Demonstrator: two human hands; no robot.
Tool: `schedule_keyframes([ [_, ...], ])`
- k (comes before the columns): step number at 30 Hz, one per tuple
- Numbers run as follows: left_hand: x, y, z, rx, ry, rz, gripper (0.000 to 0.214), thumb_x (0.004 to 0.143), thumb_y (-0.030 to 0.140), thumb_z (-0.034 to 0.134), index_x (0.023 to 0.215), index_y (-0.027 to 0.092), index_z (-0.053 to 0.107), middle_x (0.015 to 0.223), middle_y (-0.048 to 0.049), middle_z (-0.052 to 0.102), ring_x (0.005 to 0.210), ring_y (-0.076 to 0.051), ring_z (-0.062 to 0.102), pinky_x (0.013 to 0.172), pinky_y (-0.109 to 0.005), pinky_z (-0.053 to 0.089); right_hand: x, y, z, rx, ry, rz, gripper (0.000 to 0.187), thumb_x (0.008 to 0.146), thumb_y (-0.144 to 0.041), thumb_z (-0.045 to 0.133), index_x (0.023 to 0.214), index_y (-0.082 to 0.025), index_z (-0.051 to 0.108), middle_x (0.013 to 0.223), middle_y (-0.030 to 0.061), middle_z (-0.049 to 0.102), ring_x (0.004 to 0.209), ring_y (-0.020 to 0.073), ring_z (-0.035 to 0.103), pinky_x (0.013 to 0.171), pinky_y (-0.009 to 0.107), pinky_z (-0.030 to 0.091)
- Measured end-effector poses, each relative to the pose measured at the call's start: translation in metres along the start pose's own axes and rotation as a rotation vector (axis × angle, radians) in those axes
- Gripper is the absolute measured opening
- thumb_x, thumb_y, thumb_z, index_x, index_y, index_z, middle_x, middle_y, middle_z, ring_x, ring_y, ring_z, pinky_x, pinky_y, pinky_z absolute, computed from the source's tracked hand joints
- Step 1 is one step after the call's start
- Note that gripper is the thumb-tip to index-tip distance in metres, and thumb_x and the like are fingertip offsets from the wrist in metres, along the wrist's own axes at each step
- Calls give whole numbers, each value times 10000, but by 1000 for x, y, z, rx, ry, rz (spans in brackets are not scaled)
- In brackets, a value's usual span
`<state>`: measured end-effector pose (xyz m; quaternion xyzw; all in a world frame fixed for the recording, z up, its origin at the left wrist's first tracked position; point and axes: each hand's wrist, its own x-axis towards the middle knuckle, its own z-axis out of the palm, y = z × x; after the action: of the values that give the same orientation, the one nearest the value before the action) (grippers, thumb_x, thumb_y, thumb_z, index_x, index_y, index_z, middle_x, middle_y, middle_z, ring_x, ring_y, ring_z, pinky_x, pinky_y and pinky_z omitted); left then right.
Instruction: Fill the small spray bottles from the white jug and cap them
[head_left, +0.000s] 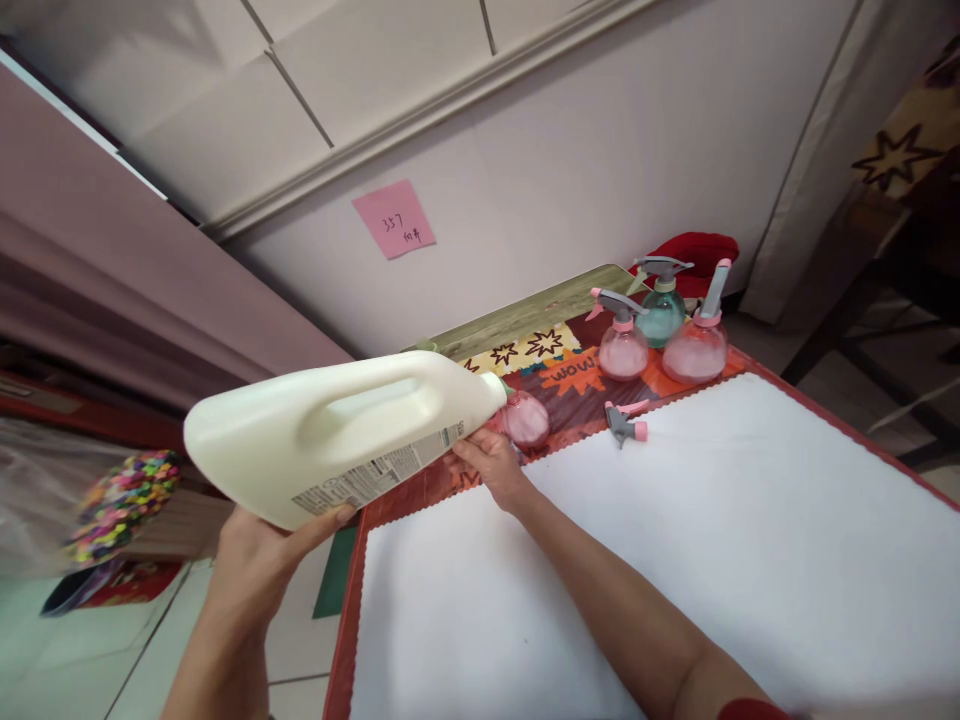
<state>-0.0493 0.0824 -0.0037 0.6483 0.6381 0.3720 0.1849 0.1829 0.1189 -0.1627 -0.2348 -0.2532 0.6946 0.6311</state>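
Observation:
A large pale cream jug [255, 425] with a moulded handle and printed label is held tilted on its side. My left hand [274, 545] is closed on its underside near the base, thumb along the label. My right hand [489, 465] grips it from below near the neck. The jug's mouth is at the top of a round pink bottle [528, 420], which has no spray head on it; the jug hides the exact contact. Farther right, a loose grey and pink spray head [624, 425] lies at the edge of the white mat [675, 560].
At the table's far right stand a pink spray bottle [624, 357], a teal spray bottle [661, 320] and another pink spray bottle [696, 355]. Behind the table is a white wall with a pink note [394, 220]. Colourful small pieces [124, 505] and a curtain [150, 250] are at left.

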Motion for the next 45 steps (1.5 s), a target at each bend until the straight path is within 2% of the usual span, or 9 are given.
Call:
schedule_keyframes([
  [7, -18, -13, 34, -418, 46, -133, 703, 573, 359, 977, 1225, 205, 762, 1119, -94, 817, 1195, -369, 724, 1129, -545, 531, 1, -6, 0, -83, 26, -112, 506, 709, -616, 880, 1015, -228, 769, 923, 26, 799, 813, 194, 716, 744, 328, 582],
  [11, -40, -24, 69, -675, 81, -189, 725, 652, 342, 928, 1340, 289, 707, 1296, -65, 774, 1356, -352, 634, 1201, -531, 471, -3, -13, 3, -115, -7, -222, 515, 766, -558, 861, 1167, -260, 738, 1138, 39, 796, 1073, 249, 722, 967, 394, 581],
  [19, -100, -50, 123, -881, 63, -328, 745, 751, 485, 856, 1452, 421, 613, 1510, -14, 657, 1483, -352, 519, 1244, -536, 425, -25, 0, 35, -81, -220, -64, 742, 519, -455, 1027, 1139, -232, 687, 1151, 81, 798, 1081, 318, 746, 1014, 502, 590],
  [23, -119, -65, 115, -911, -25, -313, 887, 712, 562, 890, 1506, 332, 569, 1552, -110, 612, 1488, -396, 500, 1182, -560, 477, -32, -4, 30, -174, -162, -66, 818, 477, -387, 1045, 1172, -232, 641, 1126, 84, 794, 1036, 318, 751, 969, 514, 605],
  [28, -114, -82, 73, -791, 179, -244, 1047, 694, 551, 911, 1593, 370, 406, 1630, -145, 508, 1529, -359, 446, 1160, -504, 465, -39, -21, 13, -391, -170, -121, 964, 518, -302, 1036, 1342, -256, 537, 1208, 81, 758, 1075, 300, 737, 930, 460, 615],
  [31, -112, -76, 58, -693, 131, -155, 930, 655, 455, 951, 1477, 325, 535, 1573, -148, 554, 1445, -348, 537, 1115, -450, 494, -51, -29, 12, -537, -233, -101, 975, 548, -319, 1026, 1387, -266, 532, 1198, 74, 757, 1075, 298, 732, 887, 421, 621],
  [35, -120, -60, 64, -670, 22, -247, 533, 692, 497, 920, 1112, 248, 706, 1117, -93, 764, 999, -279, 734, 861, -370, 579, -67, -31, 15, -635, -261, -77, 993, 541, -416, 1025, 1406, -266, 559, 1238, 91, 758, 1135, 338, 726, 927, 451, 621],
  [39, -130, -64, 84, -723, 74, -349, 438, 733, 613, 848, 842, 218, 691, 781, -37, 721, 686, -205, 678, 642, -310, 533, -79, -23, 6, -732, -140, -205, 948, 678, -525, 943, 1497, -286, 530, 1439, 125, 676, 1326, 346, 653, 1119, 510, 535],
  [45, -92, -109, 95, -657, 333, -344, 530, 817, 591, 761, 1149, 182, 698, 1006, -89, 765, 880, -253, 726, 768, -355, 572, -125, -24, -55, -960, 193, -273, 673, 856, -586, 780, 1404, -236, 604, 1337, 179, 726, 1209, 318, 728, 1089, 559, 564],
])
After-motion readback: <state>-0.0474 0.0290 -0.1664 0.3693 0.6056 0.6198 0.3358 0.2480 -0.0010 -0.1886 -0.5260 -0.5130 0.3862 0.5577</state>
